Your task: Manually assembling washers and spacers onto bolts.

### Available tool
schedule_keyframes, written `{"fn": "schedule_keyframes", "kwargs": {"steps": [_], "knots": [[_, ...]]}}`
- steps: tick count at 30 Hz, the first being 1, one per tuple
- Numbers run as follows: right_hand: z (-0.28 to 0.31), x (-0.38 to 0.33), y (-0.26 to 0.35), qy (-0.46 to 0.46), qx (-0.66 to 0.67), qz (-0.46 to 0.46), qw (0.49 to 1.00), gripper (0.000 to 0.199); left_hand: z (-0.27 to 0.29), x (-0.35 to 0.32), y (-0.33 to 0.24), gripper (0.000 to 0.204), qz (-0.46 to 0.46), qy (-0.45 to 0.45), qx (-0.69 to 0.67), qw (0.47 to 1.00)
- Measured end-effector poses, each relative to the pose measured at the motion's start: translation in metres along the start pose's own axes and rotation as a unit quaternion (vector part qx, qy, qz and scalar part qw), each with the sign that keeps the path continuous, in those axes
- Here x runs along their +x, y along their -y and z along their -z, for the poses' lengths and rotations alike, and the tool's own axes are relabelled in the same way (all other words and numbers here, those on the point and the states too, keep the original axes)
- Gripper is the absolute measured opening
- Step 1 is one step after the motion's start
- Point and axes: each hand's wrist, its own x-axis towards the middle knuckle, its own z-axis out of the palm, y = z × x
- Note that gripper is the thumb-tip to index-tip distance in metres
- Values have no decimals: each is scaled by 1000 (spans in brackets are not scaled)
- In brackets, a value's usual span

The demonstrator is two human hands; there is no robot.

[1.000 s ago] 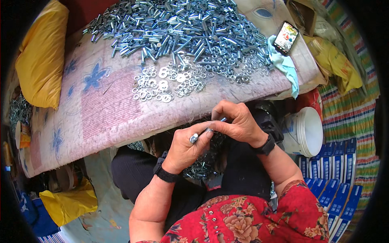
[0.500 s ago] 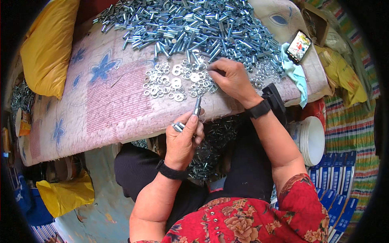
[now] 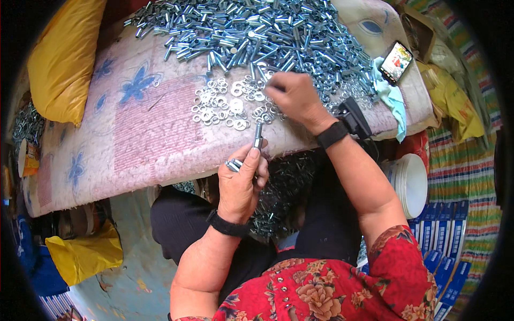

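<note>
My left hand [image 3: 236, 184] is closed around an anchor bolt [image 3: 258, 135], pinched upright between thumb and fingers just off the table's near edge. More shiny metal pieces [image 3: 233, 165] stick out from its curled fingers. Over the far side of the loose washers [image 3: 218, 105] hovers my right hand [image 3: 297, 97], fingers drawn together and partly blurred. Whatever its fingertips hold, if anything, cannot be made out. Flat rings of different sizes lie spread between my two hands. Directly behind them rises a big heap of metal sleeves and bolts [image 3: 251, 32].
Small nuts or rings [image 3: 356, 95] lie right of my right hand. A phone [image 3: 396, 62] rests on a pale blue cloth [image 3: 390, 96] at the table's right. A yellow sack [image 3: 64, 64] stands left. Below are a white bucket [image 3: 413, 184], blue boxes [image 3: 441, 227] and dark bolts [image 3: 276, 198].
My right hand has moved slightly left and away from me, toward the sleeve heap. The left hand keeps hold of the bolt, nearly in place.
</note>
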Motion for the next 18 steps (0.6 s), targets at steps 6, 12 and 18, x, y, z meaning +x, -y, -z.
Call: {"fn": "schedule_keyframes", "kwargs": {"steps": [6,12,18], "knots": [[46,-30,-6,-50,31,-115,992,10,1,-1,3,27,-12,22,-1,1000],[37,-58,-8,-11,-90,24,996,8,-3,-1,7,26,-7,16,17,1000],[32,-58,-6,18,-71,42,996,14,-6,-1,8,27,-12,21,48,999]]}}
